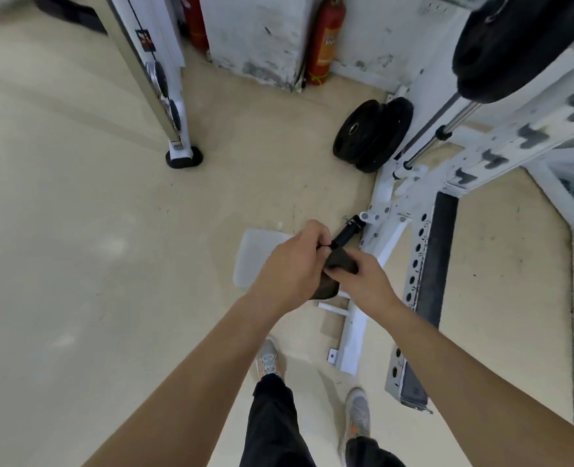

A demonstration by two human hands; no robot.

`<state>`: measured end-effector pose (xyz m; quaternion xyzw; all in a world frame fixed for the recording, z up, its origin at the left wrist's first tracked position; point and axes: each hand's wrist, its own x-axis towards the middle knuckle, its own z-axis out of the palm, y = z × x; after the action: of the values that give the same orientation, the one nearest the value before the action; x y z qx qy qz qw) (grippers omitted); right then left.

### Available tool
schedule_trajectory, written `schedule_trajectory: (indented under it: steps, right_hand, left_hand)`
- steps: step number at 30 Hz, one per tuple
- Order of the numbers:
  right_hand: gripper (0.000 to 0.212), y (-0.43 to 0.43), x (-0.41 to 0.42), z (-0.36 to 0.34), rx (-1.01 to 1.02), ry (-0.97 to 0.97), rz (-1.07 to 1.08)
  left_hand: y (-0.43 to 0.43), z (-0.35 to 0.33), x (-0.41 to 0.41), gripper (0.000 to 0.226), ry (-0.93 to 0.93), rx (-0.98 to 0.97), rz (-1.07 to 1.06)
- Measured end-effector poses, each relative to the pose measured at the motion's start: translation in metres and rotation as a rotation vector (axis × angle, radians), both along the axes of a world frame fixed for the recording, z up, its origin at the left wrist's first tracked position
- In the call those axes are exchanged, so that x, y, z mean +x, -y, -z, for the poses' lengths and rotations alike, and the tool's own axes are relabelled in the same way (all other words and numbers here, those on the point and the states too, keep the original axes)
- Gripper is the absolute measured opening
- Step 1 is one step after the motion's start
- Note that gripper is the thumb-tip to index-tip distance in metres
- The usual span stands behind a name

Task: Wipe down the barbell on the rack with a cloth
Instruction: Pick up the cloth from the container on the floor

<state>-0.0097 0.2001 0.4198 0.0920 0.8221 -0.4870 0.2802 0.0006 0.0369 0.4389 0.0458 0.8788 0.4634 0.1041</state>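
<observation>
Both of my hands are held out in front of me at waist height, above the floor. A dark cloth (pixel 341 261) is bunched between them. My left hand (pixel 290 264) pinches its upper edge, and my right hand (pixel 363 279) grips it from the other side. A fold of the cloth hangs below my left palm. The white rack (pixel 487 163) stands to the right. At its top right a chrome bar (pixel 455 120) runs up to a black weight plate (pixel 514 45). My hands and the cloth are well apart from that bar.
Two black plates (pixel 371 133) lean against the rack's foot. A short black pin (pixel 348 231) sticks out of the rack base just beyond my hands. A pale pad (pixel 258 256) lies on the floor. A red fire extinguisher (pixel 326 42) and another machine's post (pixel 174 106) stand farther off.
</observation>
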Motion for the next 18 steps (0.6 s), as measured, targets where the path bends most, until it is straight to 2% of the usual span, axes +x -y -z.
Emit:
schedule_trajectory:
  steps: [2, 3, 7, 9, 11, 14, 16, 18]
  right_hand:
    - [0.043, -0.019, 0.009, -0.043, -0.033, 0.007, 0.041]
    - [0.043, -0.029, 0.014, -0.065, -0.054, 0.004, 0.068]
    - [0.013, -0.084, 0.036, -0.143, -0.222, -0.102, 0.287]
    - [0.011, -0.120, 0.048, -0.180, -0.335, -0.171, 0.413]
    - [0.013, -0.160, 0.063, -0.215, -0.479, -0.226, 0.538]
    - [0.013, -0.226, 0.097, -0.255, -0.645, -0.275, 0.644]
    - [0.018, -0.275, 0.124, -0.276, -0.703, -0.316, 0.690]
    - [0.013, -0.325, 0.152, -0.295, -0.725, -0.365, 0.717]
  left_hand:
    - [-0.014, -0.030, 0.006, 0.003, -0.007, -0.044, 0.012]
    - [-0.023, -0.043, 0.010, 0.001, 0.008, -0.037, 0.013]
    - [-0.076, -0.084, 0.033, 0.017, 0.085, 0.130, 0.033]
    - [-0.111, -0.099, 0.048, 0.036, 0.178, 0.190, 0.085]
    - [-0.150, -0.104, 0.065, 0.036, 0.198, 0.118, 0.165]
    - [-0.215, -0.108, 0.090, 0.020, 0.064, -0.053, 0.246]
    - [-0.261, -0.113, 0.108, 0.020, 0.103, -0.020, 0.247]
    - [-0.303, -0.117, 0.126, 0.020, 0.168, -0.069, 0.251]
